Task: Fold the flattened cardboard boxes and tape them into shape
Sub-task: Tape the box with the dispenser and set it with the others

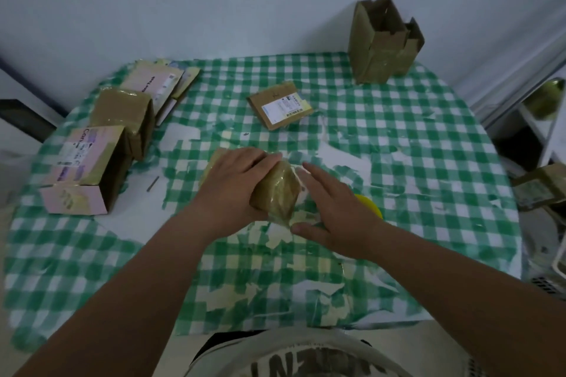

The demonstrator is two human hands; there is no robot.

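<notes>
A small brown cardboard box (pixel 277 190) with shiny clear tape over its near end lies in the middle of the table (pixel 413 162). My left hand (pixel 232 184) lies over its top and left side, fingers wrapped round it. My right hand (pixel 337 208) is beside its right end, fingers straight, thumb touching the taped lower corner. A yellow tape roll (pixel 372 205) shows partly behind my right hand.
Folded boxes (pixel 92 168) stand at the left with flattened ones (pixel 162 86) behind. A flat labelled box (pixel 280 104) lies mid-table. An open upright box (pixel 382 43) stands back right. The green-checked cloth is patched with tape scraps. Another box (pixel 539 190) sits off the right edge.
</notes>
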